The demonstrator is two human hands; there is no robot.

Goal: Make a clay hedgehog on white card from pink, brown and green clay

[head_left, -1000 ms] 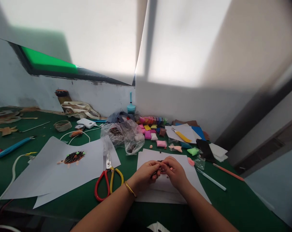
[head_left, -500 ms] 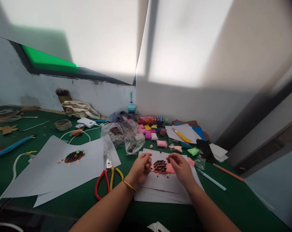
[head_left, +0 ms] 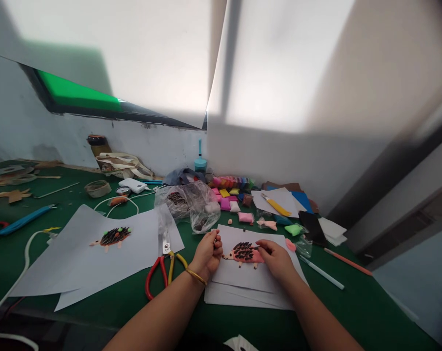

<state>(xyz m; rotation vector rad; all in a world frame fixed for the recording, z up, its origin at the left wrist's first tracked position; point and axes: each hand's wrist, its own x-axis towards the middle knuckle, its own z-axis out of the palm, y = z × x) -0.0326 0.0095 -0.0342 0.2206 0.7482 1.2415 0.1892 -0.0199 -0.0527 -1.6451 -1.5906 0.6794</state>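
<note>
A pink clay hedgehog (head_left: 258, 257) lies flat on a stack of white paper (head_left: 243, 280), its back set with rows of dark seed-like pieces (head_left: 244, 251). My right hand (head_left: 278, 261) rests over its rear end, thumb and forefinger pinching one small dark seed-like piece against the back. Left of the hedgehog's snout, my left hand (head_left: 207, 256) is curled closed above the paper's edge. Something dark shows between its fingers; most of it is hidden. A finished-looking hedgehog (head_left: 114, 236) with green and orange dots lies on other sheets (head_left: 133, 258) to the left.
Red-and-yellow-handled scissors (head_left: 166, 263) lie beside my left forearm. Behind the paper are a clear plastic bag (head_left: 188, 200) of dark pieces and several coloured clay packets (head_left: 246, 217). A yellow cutter (head_left: 277, 205), a white pen (head_left: 322, 272) and an orange stick (head_left: 348, 262) are at right.
My left hand has drawn left, away from the hedgehog, uncovering its snout. My right hand has lowered slightly and shifted right, its fingertips now at the hedgehog's back.
</note>
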